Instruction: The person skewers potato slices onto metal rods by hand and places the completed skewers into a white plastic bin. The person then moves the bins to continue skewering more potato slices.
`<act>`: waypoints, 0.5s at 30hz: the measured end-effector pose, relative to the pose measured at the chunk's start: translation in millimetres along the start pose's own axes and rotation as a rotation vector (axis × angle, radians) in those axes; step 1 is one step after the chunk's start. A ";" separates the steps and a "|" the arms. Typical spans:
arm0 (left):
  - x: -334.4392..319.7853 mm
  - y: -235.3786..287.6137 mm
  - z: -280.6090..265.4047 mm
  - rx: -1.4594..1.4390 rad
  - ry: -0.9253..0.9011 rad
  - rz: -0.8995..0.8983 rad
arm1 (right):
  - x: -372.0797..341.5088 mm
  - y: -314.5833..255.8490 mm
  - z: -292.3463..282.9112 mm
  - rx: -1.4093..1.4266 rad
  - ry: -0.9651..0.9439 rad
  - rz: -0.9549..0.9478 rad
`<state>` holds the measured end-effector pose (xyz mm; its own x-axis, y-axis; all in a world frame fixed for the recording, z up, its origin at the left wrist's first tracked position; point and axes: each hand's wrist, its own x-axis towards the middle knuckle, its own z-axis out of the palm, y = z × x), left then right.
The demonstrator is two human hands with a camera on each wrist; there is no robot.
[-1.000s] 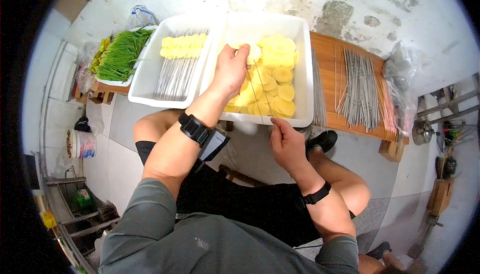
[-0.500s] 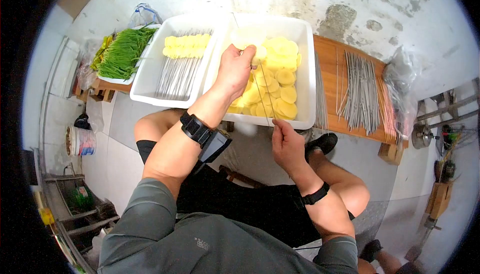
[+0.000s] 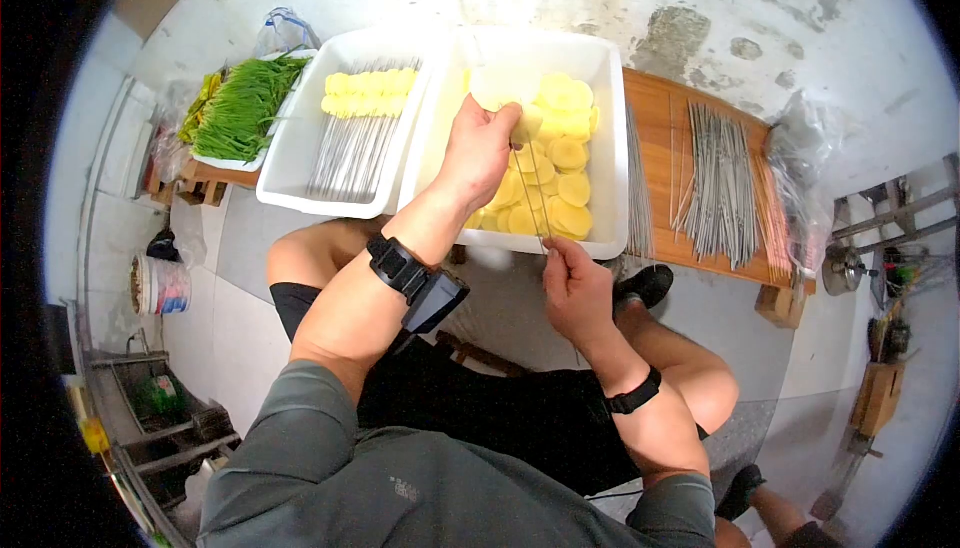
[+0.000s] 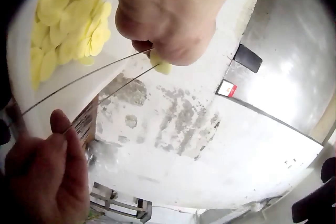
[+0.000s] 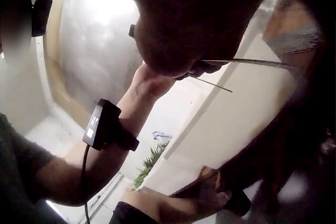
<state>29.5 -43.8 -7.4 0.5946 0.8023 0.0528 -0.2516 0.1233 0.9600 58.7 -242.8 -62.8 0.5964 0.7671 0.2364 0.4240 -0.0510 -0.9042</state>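
Over the right-hand white tub (image 3: 612, 148), my left hand (image 3: 478, 153) pinches thin round yellow slices (image 3: 527, 126) that look like potato. In the left wrist view a slice (image 4: 161, 63) shows below the fingers. Two thin metal skewers (image 4: 100, 70) run from the slices down to my right hand (image 3: 578, 293). Near the tub's front rim, my right hand's thumb and fingers grip the skewers' lower part. A heap of loose slices (image 3: 565, 188) lies in the tub beneath. From the right wrist view, my right hand (image 5: 184, 24) is dark, with a skewer (image 5: 252, 62) sticking out.
Left of it, another white tub (image 3: 290, 183) holds skewers threaded with yellow slices (image 3: 368, 93). Green chives (image 3: 245, 113) fill a tray further left. Bare metal skewers (image 3: 715, 183) lie on a wooden board (image 3: 655, 113) at right, beside a clear plastic bag (image 3: 802, 163).
My left hand has moved a little right and toward my right hand, bringing the slices along the skewers. My right hand stays almost in place, gripping the skewers.
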 end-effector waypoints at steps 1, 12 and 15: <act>0.0 0.1 0.0 0.000 0.001 0.001 | -0.2 -0.6 -1.3 -0.020 -0.001 -0.002; -1.4 5.1 -0.3 0.003 -0.030 -0.018 | -1.7 1.7 -3.7 0.144 -0.060 0.125; 0.5 2.6 -3.3 -0.008 -0.062 -0.005 | 0.7 -4.8 -6.9 0.222 -0.096 0.214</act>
<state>26.7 -41.2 -5.7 0.6417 0.7642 0.0653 -0.2544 0.1317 0.9581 61.9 -246.4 -55.9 0.5846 0.8113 0.0078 0.1304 -0.0845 -0.9879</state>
